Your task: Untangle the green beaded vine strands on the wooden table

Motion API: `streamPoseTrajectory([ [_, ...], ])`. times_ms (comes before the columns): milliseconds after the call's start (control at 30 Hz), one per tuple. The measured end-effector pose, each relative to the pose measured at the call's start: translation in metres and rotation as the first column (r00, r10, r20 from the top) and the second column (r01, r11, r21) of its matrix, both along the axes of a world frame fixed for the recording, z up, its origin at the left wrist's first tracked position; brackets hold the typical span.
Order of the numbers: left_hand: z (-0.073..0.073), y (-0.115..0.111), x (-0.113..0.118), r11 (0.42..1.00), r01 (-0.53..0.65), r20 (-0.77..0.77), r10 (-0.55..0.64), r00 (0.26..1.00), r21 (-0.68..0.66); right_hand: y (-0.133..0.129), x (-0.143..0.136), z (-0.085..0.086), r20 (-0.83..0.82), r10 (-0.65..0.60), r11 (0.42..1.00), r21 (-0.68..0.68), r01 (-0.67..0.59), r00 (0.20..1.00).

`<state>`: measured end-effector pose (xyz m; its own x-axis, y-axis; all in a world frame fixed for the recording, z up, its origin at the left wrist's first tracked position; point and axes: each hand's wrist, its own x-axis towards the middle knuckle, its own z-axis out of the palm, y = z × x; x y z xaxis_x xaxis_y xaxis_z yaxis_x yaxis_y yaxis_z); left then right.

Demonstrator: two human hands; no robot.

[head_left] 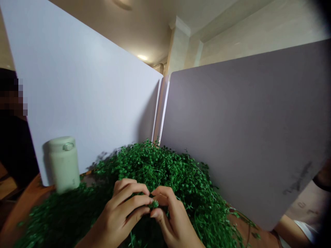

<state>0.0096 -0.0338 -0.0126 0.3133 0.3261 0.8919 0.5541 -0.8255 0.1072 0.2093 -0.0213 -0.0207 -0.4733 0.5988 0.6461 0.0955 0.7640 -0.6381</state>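
Note:
A large heap of leafy green stems (155, 163) spreads over the table in front of me. Low over its near side, my left hand (121, 206) has its fingers and thumb closed in a pinch at a small green sprig (154, 204). Facing it, my right hand (172, 217) curls its thumb and forefinger around the same sprig, so the fingertips of both hands nearly meet there. Only the sprig's leafy tip shows; its stem is hidden by the fingers.
A pale green lidded bottle (64, 165) stands left of the heap, by a white upright panel (85, 86). A grey panel (245, 131) rises on the right. Brown table edge (28, 199) shows at left. One person (15, 144) is at far left; another person's arm (292, 230) is lower right.

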Motion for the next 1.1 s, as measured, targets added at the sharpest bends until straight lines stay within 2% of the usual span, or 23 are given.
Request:
streamPoseTrajectory([
  [167,0.004,0.0,0.001,0.998,-0.036,0.046,0.033,0.998,0.057,-0.001,-0.001,0.004,0.03,-0.013,1.0,-0.014,0.013,0.999],
  [367,0.005,0.0,0.004,0.996,-0.064,0.066,0.061,0.996,0.055,0.003,-0.003,0.007,0.095,-0.112,0.99,0.102,0.102,0.989],
  [433,0.003,0.001,0.005,0.997,-0.072,0.073,0.07,0.995,0.026,0.004,-0.005,0.004,0.147,-0.195,0.968,0.191,0.165,0.97],
  [533,0.001,0.003,0.007,0.997,-0.071,0.069,0.07,0.995,0.004,0.003,-0.006,-0.001,0.203,-0.336,0.901,0.353,0.251,0.92],
  [633,0.001,0.004,0.008,0.998,-0.06,0.075,0.06,0.995,-0.007,0.001,-0.008,-0.005,0.204,-0.388,0.864,0.42,0.278,0.899],
  [867,0.001,0.004,0.009,0.997,-0.061,0.111,0.067,0.992,-0.056,0.006,-0.015,-0.016,0.086,-0.288,0.937,0.23,0.262,0.954],
  [1000,0.002,0.002,0.009,0.996,-0.061,0.115,0.069,0.991,-0.071,0.007,-0.016,-0.019,0.087,-0.253,0.957,0.166,0.236,0.964],
  [1100,0.003,0.001,0.01,0.996,-0.059,0.118,0.066,0.991,-0.069,0.004,-0.014,-0.015,0.119,-0.238,0.967,0.125,0.224,0.964],
])
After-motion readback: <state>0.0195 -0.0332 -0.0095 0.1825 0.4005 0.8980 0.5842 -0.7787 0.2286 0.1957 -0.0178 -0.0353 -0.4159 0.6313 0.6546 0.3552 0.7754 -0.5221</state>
